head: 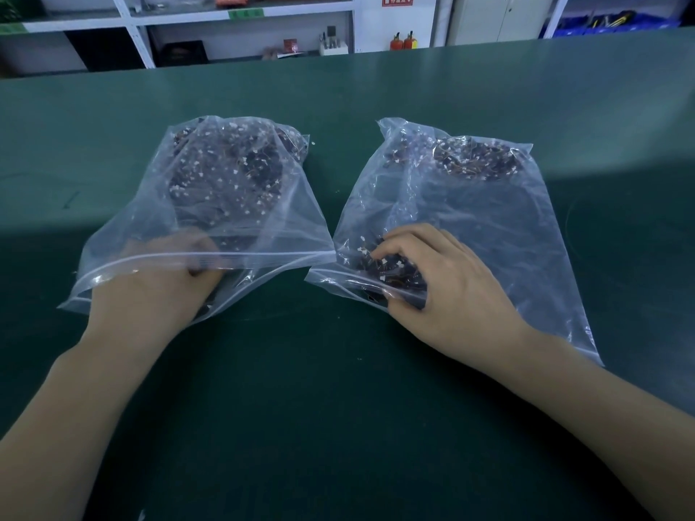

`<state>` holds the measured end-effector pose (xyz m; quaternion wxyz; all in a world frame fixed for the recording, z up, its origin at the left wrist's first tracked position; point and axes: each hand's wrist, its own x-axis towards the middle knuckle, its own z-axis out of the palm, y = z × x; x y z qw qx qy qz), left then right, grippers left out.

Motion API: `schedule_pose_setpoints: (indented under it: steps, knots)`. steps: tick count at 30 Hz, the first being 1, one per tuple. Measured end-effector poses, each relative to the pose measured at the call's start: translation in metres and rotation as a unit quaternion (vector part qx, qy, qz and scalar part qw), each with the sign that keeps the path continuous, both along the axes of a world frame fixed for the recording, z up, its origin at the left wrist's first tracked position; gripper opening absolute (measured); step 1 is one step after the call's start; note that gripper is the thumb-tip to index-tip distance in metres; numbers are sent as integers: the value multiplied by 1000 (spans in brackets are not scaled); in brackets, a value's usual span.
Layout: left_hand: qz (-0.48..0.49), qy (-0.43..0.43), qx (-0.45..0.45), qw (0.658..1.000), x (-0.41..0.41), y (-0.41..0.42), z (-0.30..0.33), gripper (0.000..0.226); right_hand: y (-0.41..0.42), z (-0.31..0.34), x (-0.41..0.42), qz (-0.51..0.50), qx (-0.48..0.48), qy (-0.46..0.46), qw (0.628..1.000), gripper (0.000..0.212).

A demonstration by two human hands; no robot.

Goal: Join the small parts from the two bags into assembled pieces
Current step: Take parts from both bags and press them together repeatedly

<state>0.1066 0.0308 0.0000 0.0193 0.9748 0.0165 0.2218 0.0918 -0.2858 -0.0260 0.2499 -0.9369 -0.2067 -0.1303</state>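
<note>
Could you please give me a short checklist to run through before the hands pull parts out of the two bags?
1. Left bag mouth open: ok, the left hand is inside it.
2. Right bag mouth open: ok, the right hand reaches in.
3. Right hand on parts: ok, its fingers curl round a dark clump of small parts.
4. Left hand holding a part: cannot tell, it is blurred behind the plastic.
5. Both bags lying flat on the green table: ok.
6. Stock left deeper in both bags: ok.

I am reaching both forearms forward, my left hand (165, 280) lying knuckles-up, my right hand (436, 280) curling its fingers downward.
</note>
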Motion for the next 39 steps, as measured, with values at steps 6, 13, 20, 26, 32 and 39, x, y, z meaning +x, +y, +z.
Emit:
schedule_pose_setpoints:
  steps: [6,13,20,26,32,39]
  knots:
    - [-104,-80,-51,990,2,-6,-5,17,3,3,-4,12,7,-4,1000,46]
    - [-309,-135,-53,940,-18,-34,0,14,3,5,-6,27,54,-24,998,43]
    - [-399,-222,-76,886,-31,-57,-1,9,2,3,-4,47,162,-15,986,31]
    - [-420,-211,-156,869,-37,-71,-10,9,6,2,-6,88,200,10,976,32]
    - [-415,-165,-263,855,-38,-81,-17,5,7,3,-8,119,281,60,950,18]
    - [-359,-114,-397,837,-40,-86,-21,17,9,7,-8,131,319,104,933,19]
